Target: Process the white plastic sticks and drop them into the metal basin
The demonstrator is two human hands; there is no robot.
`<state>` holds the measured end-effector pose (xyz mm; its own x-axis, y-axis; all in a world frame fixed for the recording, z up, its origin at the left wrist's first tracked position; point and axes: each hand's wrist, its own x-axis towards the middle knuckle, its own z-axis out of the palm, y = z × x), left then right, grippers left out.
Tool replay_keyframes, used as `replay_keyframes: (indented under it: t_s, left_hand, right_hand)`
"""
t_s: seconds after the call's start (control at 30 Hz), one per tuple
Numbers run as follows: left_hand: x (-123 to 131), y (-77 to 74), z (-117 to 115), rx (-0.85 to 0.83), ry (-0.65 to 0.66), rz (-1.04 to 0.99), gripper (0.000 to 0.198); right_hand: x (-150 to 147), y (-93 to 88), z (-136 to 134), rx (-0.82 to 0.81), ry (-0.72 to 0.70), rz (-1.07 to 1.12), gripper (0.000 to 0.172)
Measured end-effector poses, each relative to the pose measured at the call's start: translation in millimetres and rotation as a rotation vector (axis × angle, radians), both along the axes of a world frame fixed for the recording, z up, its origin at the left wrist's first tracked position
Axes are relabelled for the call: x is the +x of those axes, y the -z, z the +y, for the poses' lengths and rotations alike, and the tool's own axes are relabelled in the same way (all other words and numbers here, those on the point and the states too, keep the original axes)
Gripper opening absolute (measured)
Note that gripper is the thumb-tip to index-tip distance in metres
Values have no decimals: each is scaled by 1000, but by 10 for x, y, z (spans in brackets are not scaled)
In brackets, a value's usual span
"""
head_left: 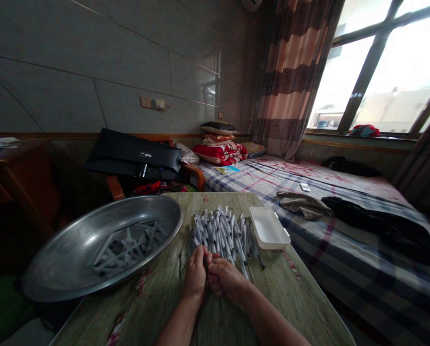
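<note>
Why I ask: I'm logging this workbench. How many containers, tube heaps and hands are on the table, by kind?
metal basin: 1
white tray: 1
tube heaps: 2, one in the basin, one on the table by the tray
hands: 2, left hand and right hand, together at the near edge of the heap on the table
Total: 6

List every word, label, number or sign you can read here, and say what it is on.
No text here can be read.
White label on the black panel: too small to read.
Printed leaflet on the bed: blurred.
Grey tubes piled on the table: no legible marks.
</note>
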<state>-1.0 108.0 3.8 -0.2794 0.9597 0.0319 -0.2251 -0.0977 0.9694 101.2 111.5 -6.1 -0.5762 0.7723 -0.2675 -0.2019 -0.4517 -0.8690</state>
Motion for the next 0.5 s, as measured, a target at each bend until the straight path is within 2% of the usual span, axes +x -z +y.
replay_keyframes:
  t_s: [0.2,0.37,0.5]
  left_hand:
    - [-43,33,11,37,21,12,44]
    - [-54,65,31,77,-6,1,45]
    - [-49,60,33,68,-25,-10,45]
  right_hand:
    - [-22,-11,-31,23,10,34,40]
    - [-61,-11,-37,186,99,0,47]
    - [-78,40,-7,280,87,-72,54]
